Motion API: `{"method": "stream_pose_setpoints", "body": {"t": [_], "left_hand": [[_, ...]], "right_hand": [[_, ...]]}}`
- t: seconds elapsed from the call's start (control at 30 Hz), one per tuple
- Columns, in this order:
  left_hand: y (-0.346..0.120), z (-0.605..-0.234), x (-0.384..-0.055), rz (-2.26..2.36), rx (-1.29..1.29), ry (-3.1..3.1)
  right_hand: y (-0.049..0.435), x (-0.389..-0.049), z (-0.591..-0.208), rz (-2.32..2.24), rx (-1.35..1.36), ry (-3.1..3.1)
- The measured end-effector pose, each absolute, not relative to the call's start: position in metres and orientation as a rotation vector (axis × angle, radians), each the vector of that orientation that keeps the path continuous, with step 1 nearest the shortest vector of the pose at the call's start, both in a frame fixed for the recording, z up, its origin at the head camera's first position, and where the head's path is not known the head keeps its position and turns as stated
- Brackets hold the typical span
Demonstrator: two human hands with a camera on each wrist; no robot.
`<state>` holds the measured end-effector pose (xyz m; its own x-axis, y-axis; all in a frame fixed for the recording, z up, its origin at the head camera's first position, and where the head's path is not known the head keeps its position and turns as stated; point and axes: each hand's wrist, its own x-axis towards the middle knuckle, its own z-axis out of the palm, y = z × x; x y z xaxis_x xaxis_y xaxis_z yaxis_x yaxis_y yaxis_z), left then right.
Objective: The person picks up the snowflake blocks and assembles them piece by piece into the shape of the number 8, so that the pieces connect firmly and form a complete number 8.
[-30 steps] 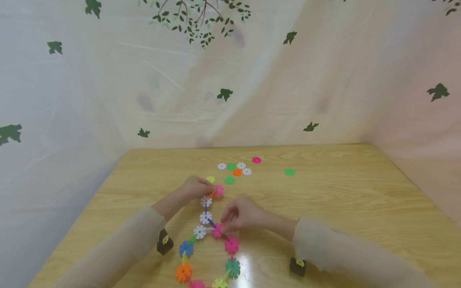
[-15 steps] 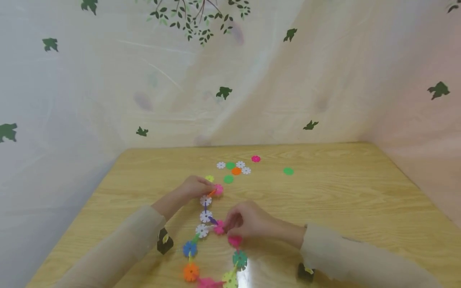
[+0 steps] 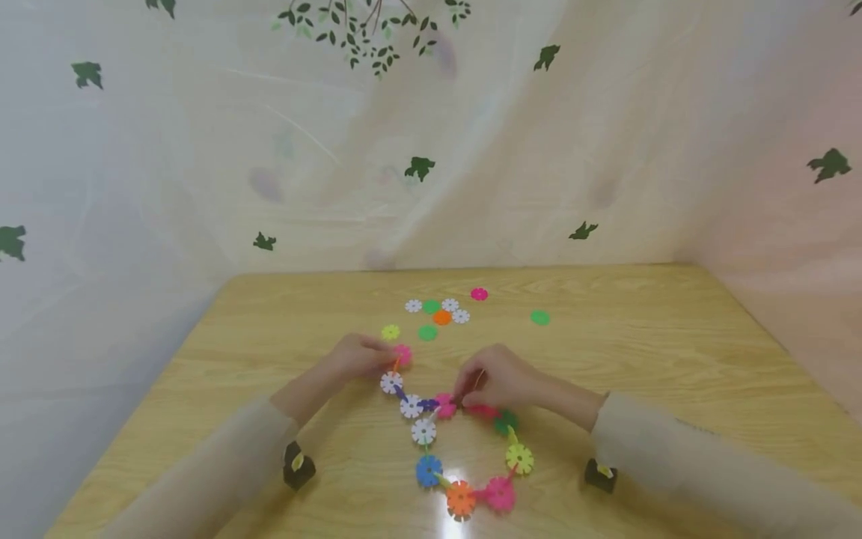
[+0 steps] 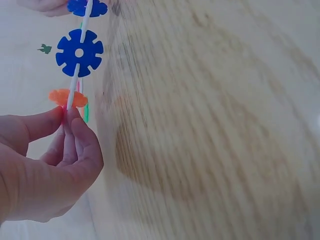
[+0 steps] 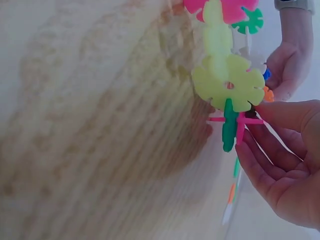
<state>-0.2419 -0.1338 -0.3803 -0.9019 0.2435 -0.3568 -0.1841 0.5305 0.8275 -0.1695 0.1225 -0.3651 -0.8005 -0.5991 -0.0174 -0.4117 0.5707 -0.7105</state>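
A chain of notched snowflake discs lies on the table. Several discs, among them a blue one (image 3: 429,471), an orange one (image 3: 461,498) and a yellow one (image 3: 519,458), form a loop, with a short tail running up and left. My left hand (image 3: 357,356) pinches the pink disc (image 3: 402,354) at the tail's end; beside its fingertips in the left wrist view is an orange disc (image 4: 62,97). My right hand (image 3: 501,378) pinches the loop near the pink disc (image 3: 444,405) where the tail joins. Its fingers partly hide the discs there, and a green disc (image 5: 228,127) stands edge-on beside them.
Loose discs lie flat beyond the hands, including a yellow one (image 3: 390,332), an orange one (image 3: 442,317) and a pink one (image 3: 479,294). A green disc (image 3: 540,317) is apart at the right. A printed cloth (image 3: 471,187) hangs behind the wooden table (image 3: 646,337).
My right hand has moved right and slightly away from me, swinging the loop to the right. The left hand keeps its pinch and has shifted only slightly.
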Motion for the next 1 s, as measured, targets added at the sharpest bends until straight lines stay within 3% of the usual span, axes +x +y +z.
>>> {"method": "stream_pose_setpoints", "body": {"t": [0.27, 0.6, 0.9, 1.0], "left_hand": [[-0.141, -0.373, -0.234, 1.349, -0.007, 2.345], [-0.147, -0.38, -0.23, 1.409, -0.054, 2.305], [-0.147, -0.377, -0.229, 1.401, -0.035, 2.326], [-0.148, -0.377, -0.229, 1.388, -0.039, 2.327]], "right_hand": [[0.12, -0.207, -0.352, -0.97, -0.962, 2.533], [0.103, -0.271, -0.365, -0.618, -0.997, 2.837], [0.087, -0.287, -0.368, -0.312, -1.285, 2.83], [0.084, -0.287, -0.367, -0.3, -1.261, 2.812]]}}
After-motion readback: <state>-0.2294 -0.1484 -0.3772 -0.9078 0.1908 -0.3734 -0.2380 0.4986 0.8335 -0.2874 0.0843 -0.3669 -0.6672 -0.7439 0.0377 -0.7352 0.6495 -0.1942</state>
